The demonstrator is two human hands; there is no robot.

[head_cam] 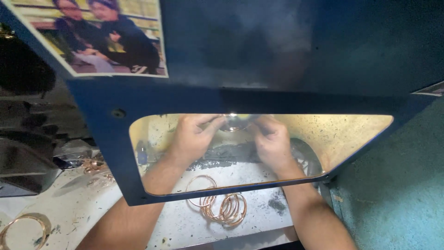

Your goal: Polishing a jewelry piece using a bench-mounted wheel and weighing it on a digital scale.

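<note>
- Nearest: a dusty white counter (185, 227), speckled with dark grit. A loose bangle (25, 229) lies at its lower left corner.
- Both forearms cross the counter and pass beneath a dark blue guard panel (296, 55) with a clear window (342, 134) cut into it.
- Between the forearms, a cluster of copper-coloured bangles (226, 209) rests on the counter, partly under the panel's lower edge; one ring lies flat, the others lean overlapped.
- Teal wall or floor surface (397, 194) to the right. Dark machinery (23, 153) to the left, with more copper-toned pieces (95, 165) beside it.
- Behind the window: left hand (192, 139) and right hand (273, 143), close together, well lit against a yellowish spattered backing.
- Fingers of both hands are curled in, pinching a small shiny round piece (233, 122) between them at the top of the window, well beyond the bangle cluster.
- The piece is blurred by glare; its long axis and facing cannot be told.
- Farthest: a photograph (99, 34) of two seated people is stuck on the panel's upper left.
</note>
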